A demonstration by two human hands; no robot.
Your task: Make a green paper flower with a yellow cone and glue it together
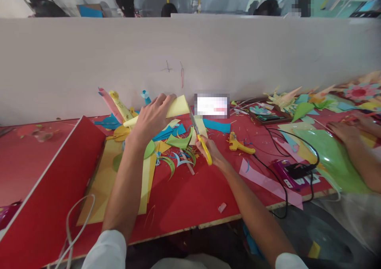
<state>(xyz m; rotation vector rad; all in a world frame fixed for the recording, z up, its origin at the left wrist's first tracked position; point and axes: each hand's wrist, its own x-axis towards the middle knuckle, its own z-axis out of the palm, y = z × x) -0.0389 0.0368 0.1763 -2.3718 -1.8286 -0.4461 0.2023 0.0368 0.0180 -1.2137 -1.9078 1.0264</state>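
Note:
My left hand point(153, 116) is closed on a folded piece of pale yellow paper point(179, 106), held up over the table. In my right hand point(207, 146) is a pair of scissors point(204, 149) with yellow handles. Their blades point up and away from me and meet the right edge of the yellow paper. Whether the blades are apart is too small to tell. Below lie green paper scraps point(180, 141), blue paper pieces point(169, 133) and thin curved offcuts. Yellow paper sheets point(145, 181) lie under and beside my left forearm.
A yellow glue gun point(241, 145) with a black cord lies on the right, near a purple power strip point(290, 173) and a pink paper strip point(270, 183). A red divider point(56, 173) stands on the left. Another person's hands point(345, 126) are at the far right.

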